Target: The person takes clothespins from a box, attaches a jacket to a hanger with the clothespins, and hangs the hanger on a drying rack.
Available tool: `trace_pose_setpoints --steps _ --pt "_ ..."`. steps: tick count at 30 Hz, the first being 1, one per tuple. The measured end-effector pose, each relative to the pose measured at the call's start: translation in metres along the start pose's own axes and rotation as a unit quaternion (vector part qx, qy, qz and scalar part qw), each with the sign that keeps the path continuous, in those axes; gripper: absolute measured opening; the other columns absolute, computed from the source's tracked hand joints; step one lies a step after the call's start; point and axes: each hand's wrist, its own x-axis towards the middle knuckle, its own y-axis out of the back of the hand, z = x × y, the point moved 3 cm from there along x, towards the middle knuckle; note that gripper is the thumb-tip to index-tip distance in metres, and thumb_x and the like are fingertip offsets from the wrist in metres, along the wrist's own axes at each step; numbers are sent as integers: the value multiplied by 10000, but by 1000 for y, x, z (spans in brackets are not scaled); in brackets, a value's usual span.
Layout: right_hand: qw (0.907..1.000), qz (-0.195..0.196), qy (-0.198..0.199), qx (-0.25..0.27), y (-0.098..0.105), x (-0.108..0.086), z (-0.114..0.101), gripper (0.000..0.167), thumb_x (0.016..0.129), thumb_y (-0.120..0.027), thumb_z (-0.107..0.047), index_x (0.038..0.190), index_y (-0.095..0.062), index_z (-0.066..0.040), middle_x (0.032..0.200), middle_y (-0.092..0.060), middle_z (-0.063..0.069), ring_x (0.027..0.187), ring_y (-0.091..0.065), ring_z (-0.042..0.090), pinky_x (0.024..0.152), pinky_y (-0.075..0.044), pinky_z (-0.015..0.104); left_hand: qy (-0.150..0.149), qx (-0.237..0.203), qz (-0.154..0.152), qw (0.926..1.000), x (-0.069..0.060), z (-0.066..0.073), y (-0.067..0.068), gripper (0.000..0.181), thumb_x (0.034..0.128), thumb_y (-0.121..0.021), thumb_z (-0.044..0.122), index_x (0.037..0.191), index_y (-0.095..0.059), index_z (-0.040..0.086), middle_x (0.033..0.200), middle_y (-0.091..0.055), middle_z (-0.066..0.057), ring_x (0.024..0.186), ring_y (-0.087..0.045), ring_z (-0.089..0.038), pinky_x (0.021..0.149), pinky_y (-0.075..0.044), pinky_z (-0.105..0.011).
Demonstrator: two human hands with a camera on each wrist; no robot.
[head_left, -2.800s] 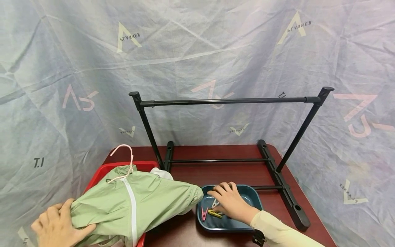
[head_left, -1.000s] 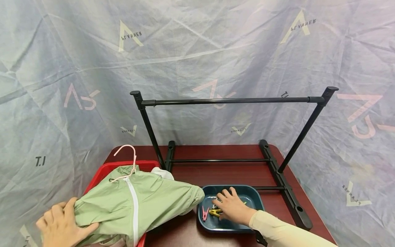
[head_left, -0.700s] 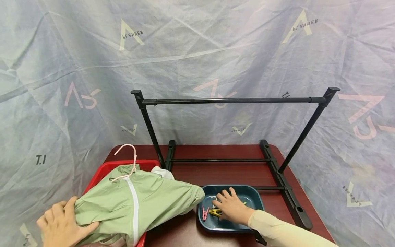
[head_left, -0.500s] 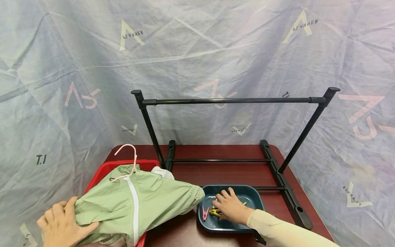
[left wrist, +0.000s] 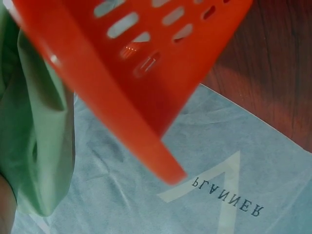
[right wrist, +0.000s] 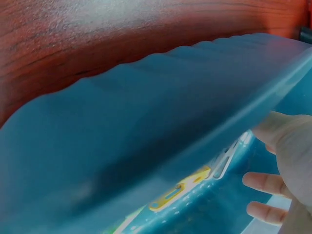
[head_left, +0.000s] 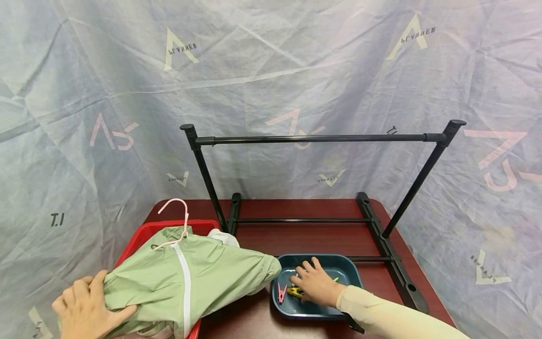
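A light green zip jacket (head_left: 224, 268) lies over a red basket (head_left: 146, 230), a pale pink hanger (head_left: 185, 214) showing at its collar. My left hand (head_left: 86, 306) grips the jacket's left side between thumb and fingers; in the left wrist view only a sliver of that hand shows beside the green cloth. My right hand (head_left: 316, 285) reaches into a dark blue tray (head_left: 353, 273), fingers spread over clothespins. Beside it lie a pink clothespin (head_left: 282, 293) and a yellow clothespin (head_left: 295, 292). In the right wrist view a white clothespin (right wrist: 225, 161) sits near the thumb.
A black rack (head_left: 317, 139) with a crossbar stands on the dark red table (head_left: 296, 242), behind the tray. White cloth (head_left: 224, 238) pokes out of the basket. A printed grey sheet (head_left: 271, 84) hangs behind everything.
My right hand has shifted slightly lower in the tray, and its fingers now cover the pale clothespin seen earlier. The left hand and jacket stay nearly still; the head view moved a little.
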Motion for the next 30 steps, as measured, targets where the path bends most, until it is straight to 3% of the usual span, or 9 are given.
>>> trace_pose_setpoints --steps 9,21,28,30 --pt "9998 -141 157 37 -5 1 -1 544 740 -781 -559 1160 -622 -253 1141 -617 8 1093 -555 258 939 -432 526 17 42 -141 9999 0 1 1 1101 624 -309 972 1079 -528 -7 855 -399 -265 665 -285 -466 574 -186 -554" --pt "9990 -411 198 29 -13 6 -5 528 743 -776 -562 1149 -628 -258 1196 -634 11 1135 -562 276 969 -429 530 -144 -5 326 9994 7 6 1 1047 650 -294 948 1030 -532 2 838 -396 -269 646 -259 -456 566 -158 -548" --pt "9991 -367 198 38 -15 6 -5 529 733 -784 -558 1134 -626 -251 1177 -631 13 1124 -557 272 966 -426 533 -96 -107 81 9999 9 8 4 1046 665 -310 941 1047 -519 -11 845 -385 -271 656 -244 -442 570 -155 -543" --pt "9991 -359 211 23 -16 6 -5 530 733 -784 -559 1137 -627 -252 1179 -631 14 1124 -559 272 963 -427 531 -107 -112 142 9998 10 9 5 1038 671 -307 937 1037 -520 -11 841 -385 -271 655 -244 -443 570 -153 -545"
